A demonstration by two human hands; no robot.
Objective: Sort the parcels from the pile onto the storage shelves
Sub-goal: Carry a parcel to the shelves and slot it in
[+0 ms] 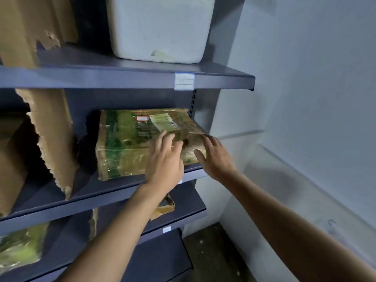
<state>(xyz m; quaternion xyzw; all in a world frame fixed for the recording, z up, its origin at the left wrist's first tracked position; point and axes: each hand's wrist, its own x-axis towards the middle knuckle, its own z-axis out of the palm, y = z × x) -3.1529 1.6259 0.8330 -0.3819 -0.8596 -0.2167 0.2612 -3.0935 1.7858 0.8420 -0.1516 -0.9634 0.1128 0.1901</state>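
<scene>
So we've got the parcel (142, 143) sitting flat on the middle shelf (114, 192), at the right-hand end of it, a box wrapped in clear tape with green print and a white label on top. Its long side runs left to right along the shelf edge, and the near right corner is the bit poking closest to us. To its left there's a torn sheet of cardboard (53, 139) standing up as a sort of divider, with a dark gap between the two.

Both our hands are right at that near right corner. The left hand (164, 159) is in front of the box's front face with fingers (168, 139) spread and loosely curled up over the top edge. The right hand (215, 157) is at the right end, fingers open and a bit fanned, the thumb (200, 156) lying against the front corner. Neither hand is actually wrapped around anything; they look like flat palms against it. It's blurry, so we can't say for sure how firmly either one touches.

What matters here: the box lies straight ahead of the fingers and slightly left, so any push goes into the shelf and toward that gap by the cardboard. The left hand is nearer the middle of the front face, so we'd guess it does the shoving while the right just squares up the end. Looks like this one's basically placed and only needs nudging back.
</scene>
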